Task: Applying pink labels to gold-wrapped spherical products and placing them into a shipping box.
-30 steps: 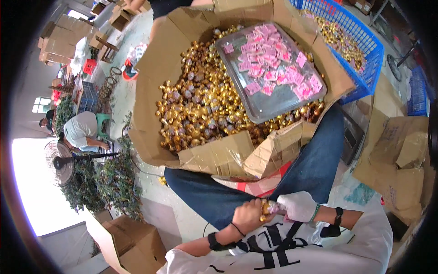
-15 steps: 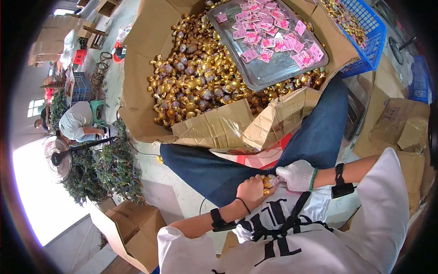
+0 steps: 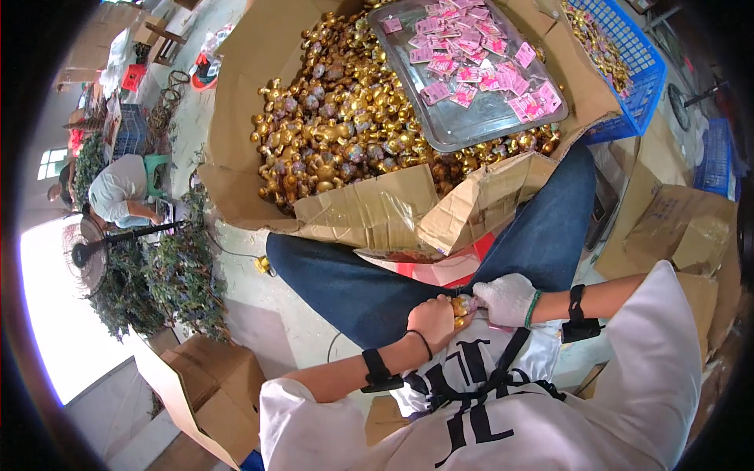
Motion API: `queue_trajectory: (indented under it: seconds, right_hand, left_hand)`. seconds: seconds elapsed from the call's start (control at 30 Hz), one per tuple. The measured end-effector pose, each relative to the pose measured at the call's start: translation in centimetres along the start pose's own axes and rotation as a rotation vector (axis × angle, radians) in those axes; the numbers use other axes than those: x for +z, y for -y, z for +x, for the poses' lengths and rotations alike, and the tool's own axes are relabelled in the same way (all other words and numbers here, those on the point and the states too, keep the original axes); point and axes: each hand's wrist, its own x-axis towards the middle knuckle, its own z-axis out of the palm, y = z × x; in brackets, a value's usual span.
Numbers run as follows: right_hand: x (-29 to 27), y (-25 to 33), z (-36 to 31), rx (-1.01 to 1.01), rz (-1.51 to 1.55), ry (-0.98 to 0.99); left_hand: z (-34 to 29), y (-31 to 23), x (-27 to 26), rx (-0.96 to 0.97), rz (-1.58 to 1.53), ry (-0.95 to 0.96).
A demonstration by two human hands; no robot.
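Gold, shiny figurine (image 3: 461,313) is held low over the lap, between both hands, close in front of the white shirt (image 3: 542,428). Grip, left: bare left hand (image 3: 432,323) is wrapped round the gold part, fingers folded. Grip, right: the lilac end is pinched by the gloved right hand (image 3: 504,300); exact fingertip contact is hidden.

Handling, judged by eye: probably light, stiff-shelled, slippery on the polished gold; the coating could be scuffed. Best taken round the rounded body, with thin or protruding bits spared. More traction is likely given by the knit glove than by bare skin.

Beyond the crossed legs (image 3: 542,224), a cardboard box (image 3: 365,210) is filled with similar gold pieces (image 3: 338,141). A clear tray (image 3: 444,132) is rested on the pile, slightly tilted, with pink cards (image 3: 510,82) scattered in it. More pieces are held in a blue basket (image 3: 653,86), right of the box.
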Motion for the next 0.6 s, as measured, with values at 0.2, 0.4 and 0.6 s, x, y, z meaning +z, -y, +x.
queue_trajectory:
  seconds: [0.2,0.4,0.6]
  right_hand:
    - [0.1,-0.3,-0.5,-0.026,-0.094,0.023]
    - [0.6,-0.3,-0.9,-0.063,-0.191,0.022]
    - [0.2,-0.6,-1.2,-0.185,-0.218,0.082]
  left_hand:
    - [0.5,0.2,0.0,0.063,-0.025,0.087]
    - [0.6,0.0,-0.7,0.131,0.008,0.168]
    - [0.6,-0.2,-0.2,0.169,0.008,0.221]
